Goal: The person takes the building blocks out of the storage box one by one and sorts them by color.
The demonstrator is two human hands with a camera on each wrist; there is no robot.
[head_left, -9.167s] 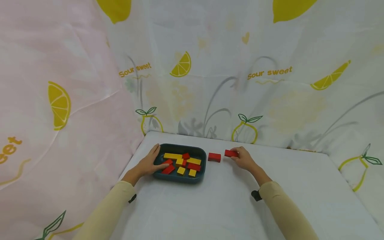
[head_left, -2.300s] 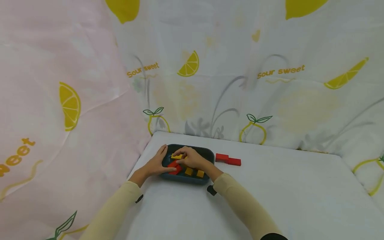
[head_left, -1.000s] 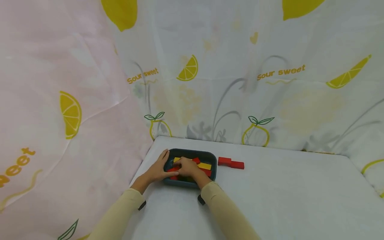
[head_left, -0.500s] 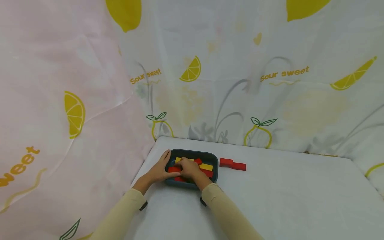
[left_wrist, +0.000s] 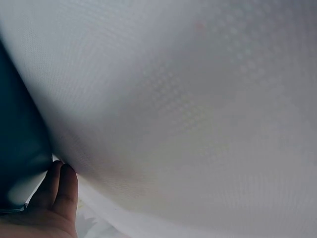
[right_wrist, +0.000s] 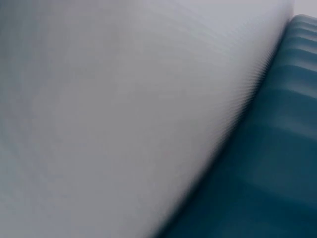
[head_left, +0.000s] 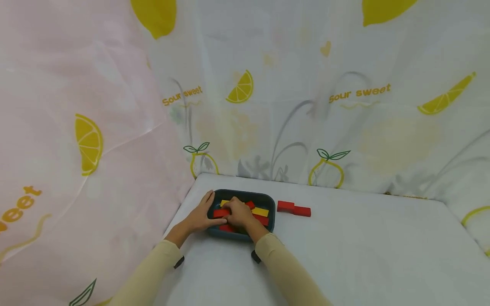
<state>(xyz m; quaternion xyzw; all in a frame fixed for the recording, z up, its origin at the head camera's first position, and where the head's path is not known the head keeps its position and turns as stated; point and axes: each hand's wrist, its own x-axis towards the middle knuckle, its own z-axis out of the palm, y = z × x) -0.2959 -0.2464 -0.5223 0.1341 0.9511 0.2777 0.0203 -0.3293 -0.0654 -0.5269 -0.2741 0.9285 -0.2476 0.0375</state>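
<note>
One block lies between spread left hand and right hand, its grip unclear.

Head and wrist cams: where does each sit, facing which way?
Head: head-worn, faces forward and down at the tray; left hand, right hand, both sleeves show.
Left wrist: wrist-worn, faces white cloth and tray; left fingers show.
Right wrist: wrist-worn, faces white cloth and tray; no hand shows.
Both wrist views share white cloth and tray.
</note>
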